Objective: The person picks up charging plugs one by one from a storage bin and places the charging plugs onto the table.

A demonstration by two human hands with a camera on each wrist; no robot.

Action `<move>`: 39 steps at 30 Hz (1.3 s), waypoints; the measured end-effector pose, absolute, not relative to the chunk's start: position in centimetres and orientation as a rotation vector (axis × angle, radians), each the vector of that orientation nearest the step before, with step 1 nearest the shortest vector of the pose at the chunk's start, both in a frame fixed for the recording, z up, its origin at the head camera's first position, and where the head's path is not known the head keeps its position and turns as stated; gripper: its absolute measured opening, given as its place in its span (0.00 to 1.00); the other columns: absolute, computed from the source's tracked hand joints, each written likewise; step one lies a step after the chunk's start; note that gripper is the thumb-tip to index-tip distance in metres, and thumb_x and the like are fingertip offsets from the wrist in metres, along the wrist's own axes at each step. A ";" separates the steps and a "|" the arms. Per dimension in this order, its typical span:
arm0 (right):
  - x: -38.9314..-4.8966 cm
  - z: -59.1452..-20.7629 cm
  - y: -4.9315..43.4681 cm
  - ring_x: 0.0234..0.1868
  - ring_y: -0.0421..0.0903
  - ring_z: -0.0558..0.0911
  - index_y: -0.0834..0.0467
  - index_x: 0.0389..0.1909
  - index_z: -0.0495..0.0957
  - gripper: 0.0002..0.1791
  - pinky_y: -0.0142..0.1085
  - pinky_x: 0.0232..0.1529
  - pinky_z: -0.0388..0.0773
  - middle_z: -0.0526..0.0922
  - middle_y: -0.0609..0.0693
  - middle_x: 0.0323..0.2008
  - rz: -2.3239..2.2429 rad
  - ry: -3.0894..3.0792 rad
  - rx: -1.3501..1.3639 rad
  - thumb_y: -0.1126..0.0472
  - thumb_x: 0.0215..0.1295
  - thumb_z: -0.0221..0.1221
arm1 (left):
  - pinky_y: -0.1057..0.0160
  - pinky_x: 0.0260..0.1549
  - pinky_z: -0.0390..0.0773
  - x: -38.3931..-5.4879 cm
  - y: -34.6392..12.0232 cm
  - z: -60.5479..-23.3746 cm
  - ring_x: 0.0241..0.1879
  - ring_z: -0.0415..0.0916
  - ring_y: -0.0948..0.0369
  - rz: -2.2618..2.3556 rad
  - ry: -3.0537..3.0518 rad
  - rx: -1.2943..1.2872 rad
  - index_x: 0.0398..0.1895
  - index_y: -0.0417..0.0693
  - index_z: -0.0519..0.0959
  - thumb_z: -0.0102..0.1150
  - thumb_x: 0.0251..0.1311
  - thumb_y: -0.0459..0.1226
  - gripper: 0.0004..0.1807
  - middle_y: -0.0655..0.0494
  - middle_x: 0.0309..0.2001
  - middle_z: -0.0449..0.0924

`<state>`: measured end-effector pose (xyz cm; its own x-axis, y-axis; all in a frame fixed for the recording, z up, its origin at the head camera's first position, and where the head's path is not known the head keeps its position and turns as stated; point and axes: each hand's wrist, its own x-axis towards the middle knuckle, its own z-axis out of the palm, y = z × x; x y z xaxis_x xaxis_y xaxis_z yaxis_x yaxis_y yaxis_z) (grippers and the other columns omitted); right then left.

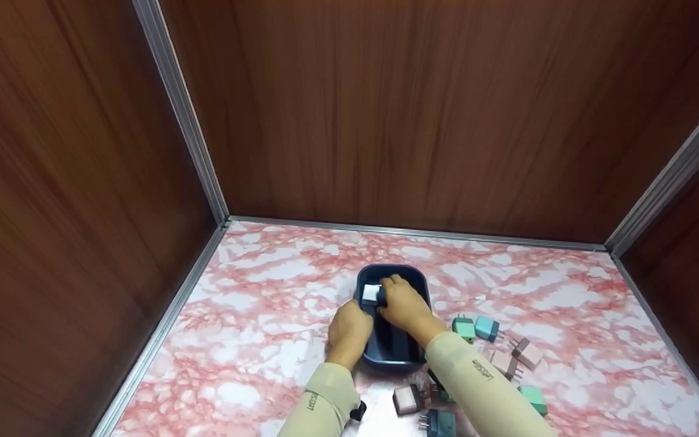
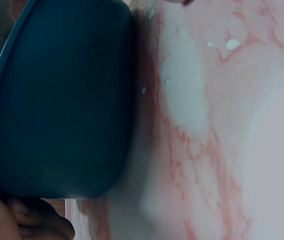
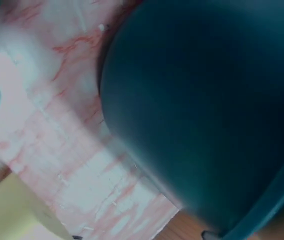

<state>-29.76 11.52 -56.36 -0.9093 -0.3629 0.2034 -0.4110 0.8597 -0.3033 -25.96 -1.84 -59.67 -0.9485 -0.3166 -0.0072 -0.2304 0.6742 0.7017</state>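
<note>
A dark blue plastic bin with rounded corners stands on the marbled tabletop. My left hand grips its left rim; the left wrist view shows curled fingers at the edge of the bin. Inside the bin, my right hand reaches down and pinches a white-and-dark plug charger near the left wall. The fingertips are partly hidden there. From the right wrist, the bin's outer wall fills much of the view, and the right hand's fingers are out of sight.
Right of the bin lie loose plug chargers: a green one, a blue one, a pink one and several others. A white-topped charger and a dark green one lie in front. Wood-grain panels enclose the table.
</note>
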 end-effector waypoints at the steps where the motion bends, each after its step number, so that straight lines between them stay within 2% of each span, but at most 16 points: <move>1: -29.9 -56.5 11.4 0.55 0.60 0.80 0.67 0.57 0.77 0.29 0.53 0.57 0.78 0.78 0.61 0.52 0.517 -2.888 0.595 0.62 0.55 0.74 | 0.47 0.30 0.78 -26.0 -1.8 -59.7 0.34 0.85 0.51 -1.132 -2.770 0.456 0.32 0.51 0.84 0.60 0.59 0.39 0.04 0.51 0.35 0.87; 5: -30.5 -56.9 10.9 0.54 0.59 0.81 0.66 0.57 0.77 0.28 0.51 0.56 0.79 0.79 0.59 0.51 0.511 -2.879 0.555 0.61 0.56 0.74 | 0.47 0.31 0.79 -26.0 -1.8 -59.7 0.35 0.85 0.52 -1.131 -2.780 0.463 0.33 0.52 0.84 0.60 0.60 0.39 0.04 0.52 0.36 0.87; 11: -31.1 -57.5 10.5 0.57 0.60 0.80 0.65 0.60 0.76 0.32 0.53 0.57 0.78 0.78 0.61 0.56 0.478 -2.882 0.532 0.63 0.53 0.74 | 0.47 0.30 0.78 -25.9 -1.9 -59.7 0.34 0.85 0.51 -1.119 -2.777 0.458 0.32 0.52 0.83 0.59 0.59 0.38 0.04 0.52 0.35 0.87; 16: -31.2 -58.3 10.4 0.56 0.61 0.80 0.66 0.59 0.76 0.30 0.55 0.55 0.79 0.78 0.61 0.54 0.454 -2.856 0.534 0.63 0.56 0.73 | 0.47 0.29 0.77 -25.9 -1.7 -59.8 0.33 0.85 0.51 -1.098 -2.774 0.457 0.30 0.51 0.82 0.59 0.58 0.37 0.03 0.51 0.33 0.87; 33: -32.0 -59.7 9.6 0.58 0.61 0.79 0.65 0.61 0.75 0.30 0.56 0.54 0.79 0.77 0.62 0.57 0.387 -2.863 0.522 0.63 0.57 0.70 | 0.47 0.31 0.79 -26.0 -1.5 -59.8 0.37 0.85 0.51 -1.090 -2.797 0.461 0.34 0.52 0.85 0.61 0.58 0.38 0.05 0.52 0.37 0.88; 39: -32.1 -60.2 9.6 0.53 0.62 0.80 0.66 0.57 0.77 0.24 0.55 0.51 0.80 0.79 0.62 0.53 0.404 -2.831 0.537 0.66 0.59 0.67 | 0.47 0.31 0.79 -26.0 -1.7 -59.7 0.36 0.85 0.50 -1.078 -2.790 0.471 0.33 0.51 0.84 0.60 0.58 0.38 0.04 0.51 0.36 0.88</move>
